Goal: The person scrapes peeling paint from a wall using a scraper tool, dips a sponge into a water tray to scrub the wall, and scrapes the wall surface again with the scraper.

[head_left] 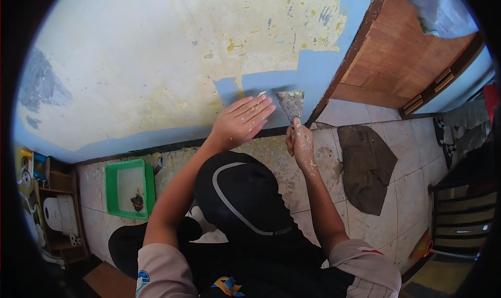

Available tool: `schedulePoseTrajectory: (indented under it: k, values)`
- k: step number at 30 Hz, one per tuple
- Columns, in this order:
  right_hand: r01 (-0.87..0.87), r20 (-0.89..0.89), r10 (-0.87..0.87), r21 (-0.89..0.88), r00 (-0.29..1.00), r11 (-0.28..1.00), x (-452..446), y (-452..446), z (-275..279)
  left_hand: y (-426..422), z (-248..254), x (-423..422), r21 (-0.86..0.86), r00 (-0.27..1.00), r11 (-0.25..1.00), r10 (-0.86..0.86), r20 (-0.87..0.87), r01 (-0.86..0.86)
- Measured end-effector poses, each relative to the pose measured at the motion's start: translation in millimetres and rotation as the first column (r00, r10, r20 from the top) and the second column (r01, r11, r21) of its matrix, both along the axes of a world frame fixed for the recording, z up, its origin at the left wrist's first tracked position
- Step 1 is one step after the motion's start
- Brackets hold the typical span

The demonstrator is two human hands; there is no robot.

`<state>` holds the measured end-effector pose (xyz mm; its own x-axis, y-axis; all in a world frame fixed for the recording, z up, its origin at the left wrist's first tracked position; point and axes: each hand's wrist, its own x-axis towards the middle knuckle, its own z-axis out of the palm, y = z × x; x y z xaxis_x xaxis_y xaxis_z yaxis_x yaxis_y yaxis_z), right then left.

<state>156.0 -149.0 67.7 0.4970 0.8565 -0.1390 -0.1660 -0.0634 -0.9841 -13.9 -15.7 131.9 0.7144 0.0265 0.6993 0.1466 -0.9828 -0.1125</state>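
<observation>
My left hand (242, 122) is raised before the lower wall, its fingers stretched out and dotted with pale flakes. Nothing is held in it. To its right, my right hand (301, 141) grips a scraper (291, 103) by the handle, with the wide, paint-crusted blade pointing up near the wall. A small gap separates the blade from my left fingertips. The wall (141, 53) shows cream and yellowish patches over blue paint, with ragged edges around the bare blue strip behind my hands.
A green tray (151, 186) with a small dark object inside rests on the floor at left, beside a shelf (60, 182). Dark cloth (365, 167) lies on the tiles at right. A brown wooden door (404, 42) and slatted dark furniture (464, 214) stand further right.
</observation>
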Motion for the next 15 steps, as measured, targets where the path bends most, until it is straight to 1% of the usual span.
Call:
schedulePoseTrajectory:
  k: [1, 3, 4, 5, 6, 7, 8, 9, 10, 12, 13, 14, 15]
  values:
    - [-0.014, -0.003, 0.014, -0.006, 1.0, 1.0, 2.5, -9.1, -18.6, 0.5, -15.8, -9.6, -0.006, 1.0, 1.0, 0.014, -0.003, -0.014]
    - [0.018, 0.056, -0.017, -0.019, 0.998, 1.0, 4.7, -20.9, -51.1, 2.0, -44.3, -26.6, -0.145, 0.994, 0.986, 0.069, -0.081, -0.08]
    - [0.007, 0.05, -0.007, -0.019, 0.999, 1.0, 3.5, -22.2, -59.6, -1.0, -53.3, -32.9, -0.145, 0.993, 0.985, 0.079, -0.087, -0.091]
    - [0.003, 0.047, -0.004, 0.018, 0.999, 1.0, 2.0, -21.9, -66.7, -3.4, -61.1, -39.4, -0.354, 0.958, 0.91, 0.129, -0.255, -0.216]
    - [0.002, 0.044, -0.004, 0.059, 0.999, 0.998, -1.2, -18.5, -61.4, -3.8, -60.1, -41.8, -0.517, 0.898, 0.778, 0.134, -0.418, -0.357]
    - [-0.003, 0.042, 0.0, 0.061, 0.999, 0.998, -2.8, -15.6, -55.4, -2.1, -59.5, -41.3, -0.514, 0.897, 0.777, 0.14, -0.42, -0.362]
    - [-0.008, 0.01, 0.007, 0.094, 1.0, 0.996, -3.6, -12.3, -48.3, 0.7, -59.8, -39.2, -0.659, 0.896, 0.669, 0.024, -0.444, -0.345]
    - [-0.011, -0.021, 0.014, 0.125, 1.0, 0.992, -6.4, -8.5, -35.3, 3.0, -58.9, -36.3, -0.779, 0.891, 0.532, -0.094, -0.444, -0.331]
    - [-0.017, -0.02, 0.019, 0.123, 1.0, 0.992, -8.4, -5.2, -23.9, 5.7, -61.1, -31.9, -0.78, 0.892, 0.529, -0.09, -0.443, -0.334]
    - [0.033, -0.017, -0.03, 0.22, 0.999, 0.975, -10.4, 5.4, -6.7, 9.8, -62.7, -18.3, -0.939, 0.93, 0.273, -0.242, -0.278, -0.21]
    - [0.03, -0.015, -0.028, 0.221, 1.0, 0.975, -9.6, 14.0, -5.1, 10.9, -61.5, -11.7, -0.939, 0.93, 0.274, -0.24, -0.277, -0.209]
    - [0.053, 0.135, -0.094, 0.275, 0.986, 0.96, -8.5, 22.4, -4.0, 11.9, -61.0, -4.9, -0.985, 0.949, 0.133, -0.278, -0.147, -0.113]
    - [0.066, 0.279, -0.163, 0.327, 0.946, 0.943, -8.2, 27.8, -4.3, 10.4, -59.1, 0.6, -1.0, 0.955, -0.018, -0.297, -0.01, -0.016]
